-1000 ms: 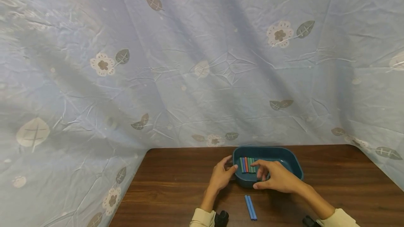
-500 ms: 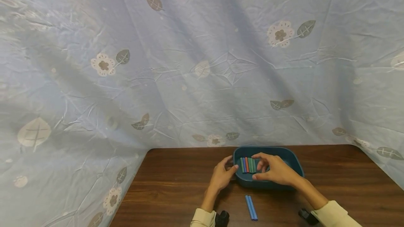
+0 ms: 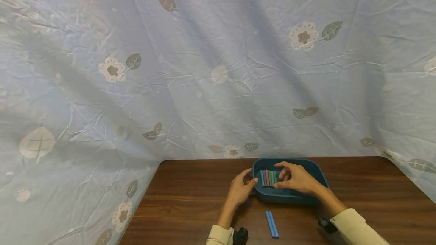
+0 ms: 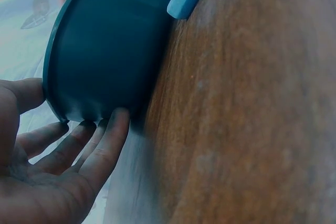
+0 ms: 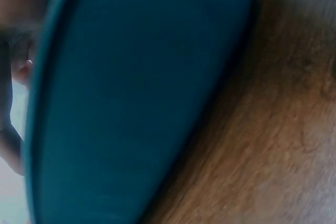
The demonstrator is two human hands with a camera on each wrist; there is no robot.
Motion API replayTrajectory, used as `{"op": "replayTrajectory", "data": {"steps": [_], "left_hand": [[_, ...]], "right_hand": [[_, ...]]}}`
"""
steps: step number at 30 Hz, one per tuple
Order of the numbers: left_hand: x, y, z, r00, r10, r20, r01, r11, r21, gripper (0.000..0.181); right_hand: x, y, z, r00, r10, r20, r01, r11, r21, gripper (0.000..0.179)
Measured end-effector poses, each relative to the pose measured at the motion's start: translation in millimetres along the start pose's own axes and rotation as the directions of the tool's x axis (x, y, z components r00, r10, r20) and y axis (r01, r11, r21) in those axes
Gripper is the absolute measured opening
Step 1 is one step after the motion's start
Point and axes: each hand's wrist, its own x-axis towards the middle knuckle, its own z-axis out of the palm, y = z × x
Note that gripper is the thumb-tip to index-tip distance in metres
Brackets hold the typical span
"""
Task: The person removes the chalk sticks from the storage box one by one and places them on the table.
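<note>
A teal box [image 3: 289, 199] sits on the table with a row of coloured chalk-like sticks [image 3: 267, 179], green, blue and red, lying side by side in its left part. My left hand [image 3: 240, 190] holds the box at its left end. In the left wrist view its fingers [image 4: 107, 153] lie on the outer wall and the thumb meets the rim. My right hand [image 3: 297, 178] is over the box, at the right end of the row, thumb and forefinger apart with no stick seen between them. The right wrist view shows mostly the box's wall [image 5: 131, 93].
Two blue sticks [image 3: 271, 224] lie together on the brown wooden table [image 3: 184, 199], in front of the box. A patterned cloth [image 3: 218, 116] hangs behind and around the table. Dark straps with small devices are on both wrists.
My right hand has moved forward, away from me, its thumb passing from the box's front edge to inside, near the sticks' front ends. My left hand keeps its place on the box.
</note>
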Motion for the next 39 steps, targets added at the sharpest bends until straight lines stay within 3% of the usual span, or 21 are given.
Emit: {"op": "replayTrajectory", "data": {"steps": [15,22,39], "left_hand": [[-0.8,0.8,-2.3,1.000,0.009,0.015,-0.009,1.000,-0.011,0.051],[-3.7,-0.6,-1.5,1.000,0.002,0.013,-0.001,1.000,-0.019,0.051],[-2.4,1.7,-0.5,1.000,0.005,0.010,-0.004,0.999,-0.046,0.052]], "right_hand": [[12.5,23.8,3.3,0.999,0.043,0.027,-0.044,0.999,0.033,0.082],[13.7,35.8,9.6,0.994,0.098,0.043,-0.100,0.994,0.036,0.084],[23.1,38.5,15.8,0.992,0.117,0.052,-0.119,0.993,0.021,0.084]]}}
